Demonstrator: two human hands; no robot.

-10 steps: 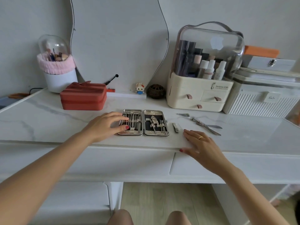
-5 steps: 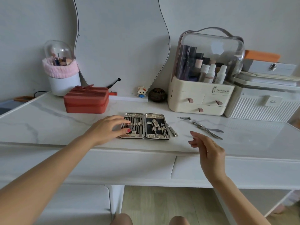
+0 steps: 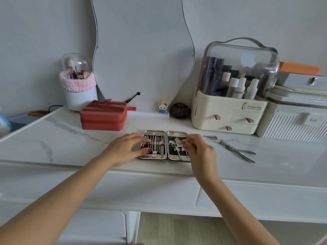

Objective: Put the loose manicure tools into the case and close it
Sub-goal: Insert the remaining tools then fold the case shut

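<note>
White marble-patterned bench is spreading across the scene under a grey wall, with a wavy-edged mirror leaning at the far middle. At the far right a cream cosmetics organiser with a clear domed lid is holding bottles, and a white ribbed box is sitting just beside it on the right. At the far left a red zipped box is lying in front of a white brush holder wrapped in a pink band. Near the middle of the bench the manicure case is lying open and flat, both halves showing rows of metal tools. The left hand is resting with fingers straight and spread over the left half of the case, pressing on it. The right hand is hovering over the right half, its thumb and fingertips pinching a small nail clipper above the tools. To the right of the case, apart from it, loose scissors and a small loose tool are lying on the bench.
</note>
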